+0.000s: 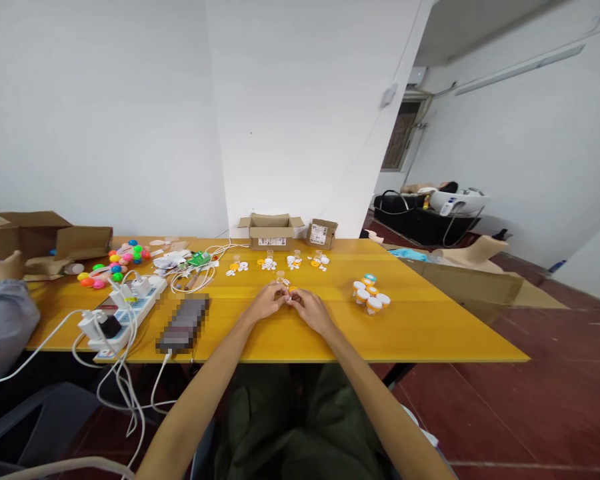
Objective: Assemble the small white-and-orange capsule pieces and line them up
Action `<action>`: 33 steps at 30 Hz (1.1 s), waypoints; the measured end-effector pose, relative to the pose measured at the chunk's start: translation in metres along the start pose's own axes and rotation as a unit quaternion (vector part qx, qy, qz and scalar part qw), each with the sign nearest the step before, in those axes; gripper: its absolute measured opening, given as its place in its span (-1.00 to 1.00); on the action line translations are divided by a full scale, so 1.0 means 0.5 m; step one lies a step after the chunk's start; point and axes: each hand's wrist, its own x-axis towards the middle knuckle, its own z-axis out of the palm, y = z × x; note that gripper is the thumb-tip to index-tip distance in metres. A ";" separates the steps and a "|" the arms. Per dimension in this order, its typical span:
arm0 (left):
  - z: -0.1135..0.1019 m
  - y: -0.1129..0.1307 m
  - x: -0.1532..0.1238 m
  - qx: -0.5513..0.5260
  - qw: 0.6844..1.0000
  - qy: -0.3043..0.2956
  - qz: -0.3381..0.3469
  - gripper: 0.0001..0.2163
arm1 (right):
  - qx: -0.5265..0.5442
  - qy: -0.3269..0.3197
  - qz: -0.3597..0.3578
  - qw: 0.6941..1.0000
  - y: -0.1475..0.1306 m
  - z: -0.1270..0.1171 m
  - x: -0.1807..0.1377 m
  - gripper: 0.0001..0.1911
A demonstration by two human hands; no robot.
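Observation:
Over the middle of the yellow table (pixel 250 327), my left hand (pixel 267 301) and my right hand (pixel 309 309) meet with their fingertips pinched together. Between them is a small white piece (pixel 287 299), too small to name and partly hidden by the fingers. Just beyond the fingertips stands a small clear cup (pixel 280 275), and an orange round part (pixel 293 289) shows by my right fingers. Farther back, small groups of white discs (pixel 242 266), orange round parts (pixel 315 263) and clear cups (pixel 270 255) lie in a row. Several small tubs with white lids (pixel 374 303) stand clustered to the right.
Two cardboard boxes (pixel 270 231) (pixel 322 234) stand against the wall. On the left are a phone (pixel 184 324), a power strip (pixel 143 303), white cables, a green circuit board (pixel 199 259) and colourful balls (pixel 117 269). Another person's hand (pixel 4 265) is at far left.

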 end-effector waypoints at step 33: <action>0.004 -0.013 -0.004 0.038 0.999 -0.012 0.010 -0.90 | -0.080 -0.027 -0.029 0.996 -0.007 -0.002 -0.008 -0.88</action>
